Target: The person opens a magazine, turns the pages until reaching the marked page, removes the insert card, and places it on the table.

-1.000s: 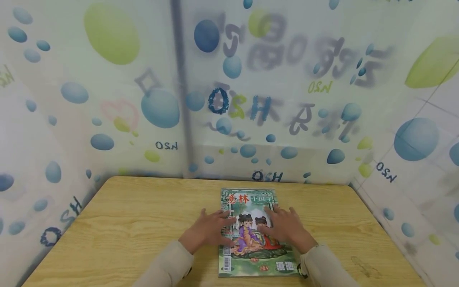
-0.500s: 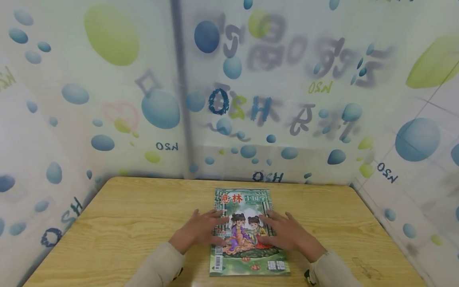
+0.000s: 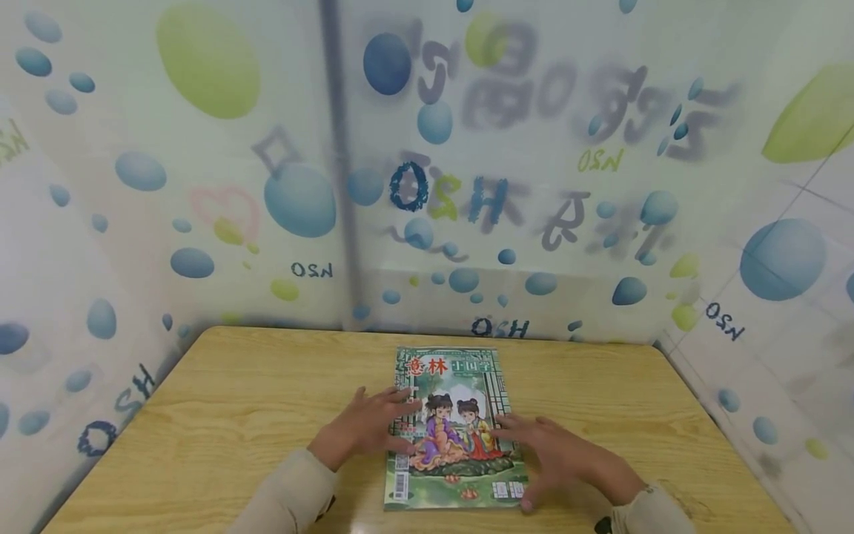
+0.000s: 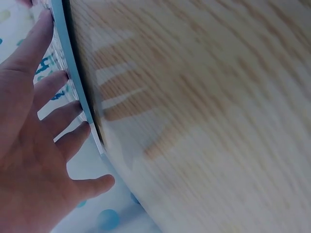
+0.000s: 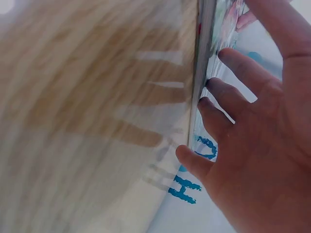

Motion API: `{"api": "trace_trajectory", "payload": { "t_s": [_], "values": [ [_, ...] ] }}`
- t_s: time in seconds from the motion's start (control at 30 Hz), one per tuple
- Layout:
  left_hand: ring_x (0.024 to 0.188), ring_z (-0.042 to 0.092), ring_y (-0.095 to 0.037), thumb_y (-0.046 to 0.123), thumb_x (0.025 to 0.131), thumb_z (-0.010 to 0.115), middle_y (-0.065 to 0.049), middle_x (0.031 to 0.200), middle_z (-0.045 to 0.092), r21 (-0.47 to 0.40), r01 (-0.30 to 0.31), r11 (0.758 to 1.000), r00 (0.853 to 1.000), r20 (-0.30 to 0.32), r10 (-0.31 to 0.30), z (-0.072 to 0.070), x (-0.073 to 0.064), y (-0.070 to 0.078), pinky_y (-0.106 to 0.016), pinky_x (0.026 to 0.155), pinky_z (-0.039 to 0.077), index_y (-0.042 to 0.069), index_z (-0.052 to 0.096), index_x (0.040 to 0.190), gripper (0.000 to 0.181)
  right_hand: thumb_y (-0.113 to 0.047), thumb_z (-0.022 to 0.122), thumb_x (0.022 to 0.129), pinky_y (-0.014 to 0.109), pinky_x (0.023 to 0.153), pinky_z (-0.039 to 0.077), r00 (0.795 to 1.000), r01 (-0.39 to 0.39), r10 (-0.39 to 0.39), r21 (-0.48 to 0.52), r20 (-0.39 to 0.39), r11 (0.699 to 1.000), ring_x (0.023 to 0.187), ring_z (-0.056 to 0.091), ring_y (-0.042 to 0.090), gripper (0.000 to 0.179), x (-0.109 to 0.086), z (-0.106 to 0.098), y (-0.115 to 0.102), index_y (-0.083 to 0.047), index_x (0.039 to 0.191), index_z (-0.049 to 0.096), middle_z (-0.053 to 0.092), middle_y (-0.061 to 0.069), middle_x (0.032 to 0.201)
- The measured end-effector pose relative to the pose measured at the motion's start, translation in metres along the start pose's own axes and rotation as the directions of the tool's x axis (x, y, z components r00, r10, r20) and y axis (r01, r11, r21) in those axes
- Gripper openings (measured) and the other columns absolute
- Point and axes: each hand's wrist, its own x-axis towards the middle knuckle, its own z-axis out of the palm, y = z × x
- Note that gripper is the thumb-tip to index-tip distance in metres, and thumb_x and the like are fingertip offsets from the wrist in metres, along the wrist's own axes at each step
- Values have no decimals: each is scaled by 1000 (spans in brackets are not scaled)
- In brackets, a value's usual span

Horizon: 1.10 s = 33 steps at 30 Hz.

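Note:
A green magazine (image 3: 457, 423) with two cartoon figures on its cover lies flat on the wooden table, a thick spine or page edge showing at its side. My left hand (image 3: 363, 426) is at its left edge, fingers spread and reaching over the cover's margin. In the left wrist view, that hand's fingertips (image 4: 77, 107) meet the magazine's edge. My right hand (image 3: 567, 456) is at the right edge, fingers extended, thumb near the lower right corner. The right wrist view shows its fingertips (image 5: 210, 83) against the magazine's side.
The pale wooden table (image 3: 267, 415) has rounded far corners. A wall covering (image 3: 427, 311) with blue and green bubbles and "H2O" lettering stands directly behind it and along both sides.
The magazine has slid left on the table, and my left hand has moved left with it. My right hand has drawn back to the right and toward me, off the cover's middle.

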Motion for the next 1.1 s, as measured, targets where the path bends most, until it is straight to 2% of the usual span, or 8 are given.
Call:
{"api": "trace_trajectory", "payload": {
  "t_s": [0.13, 0.47, 0.67, 0.97, 1.1],
  "values": [
    [141, 37, -39, 55, 83, 71, -12, 155, 40, -4, -4, 1000, 1000, 4, 4, -1, -1, 1, -76, 106, 18, 20, 52, 146, 74, -58, 83, 64, 70, 111, 16, 1000, 5, -6, 39, 19, 999, 146, 24, 42, 99, -5, 0, 1, -29, 151, 45, 30, 10, 161],
    [142, 35, -40, 54, 85, 69, -13, 156, 39, 13, -22, 1000, 1000, 9, 22, -2, 1, 1, -74, 106, 20, 19, 50, 147, 74, -53, 80, 73, 75, 106, 16, 993, 116, -115, 79, -14, 990, 144, 25, 47, 91, -6, 1, 10, -20, 150, 46, 30, 18, 159],
    [143, 33, -41, 52, 85, 70, -14, 156, 37, -12, -21, 1000, 999, 26, 21, -4, 1, 1, -73, 107, 20, 17, 49, 148, 74, -55, 78, 74, 74, 107, 17, 995, 98, -96, 88, -22, 991, 145, 24, 46, 89, -5, 2, 10, -23, 150, 47, 30, 16, 160],
    [144, 31, -41, 48, 84, 73, -16, 157, 36, -62, 3, 998, 1000, 21, -1, -2, 1, 3, -73, 109, 17, 16, 49, 148, 75, -55, 77, 75, 69, 103, 31, 989, 147, -147, 9, -30, 989, 141, 33, 44, 85, -1, 0, 9, -17, 146, 52, 37, 17, 156],
    [144, 31, -40, 44, 86, 74, -16, 156, 37, -63, -8, 998, 1000, 5, 8, -1, 0, 7, -72, 109, 17, 16, 49, 148, 72, -56, 76, 76, 67, 103, 34, 988, 154, -153, 15, -36, 988, 139, 37, 45, 83, 0, -2, 9, -16, 145, 53, 39, 18, 155]
  ]
}}
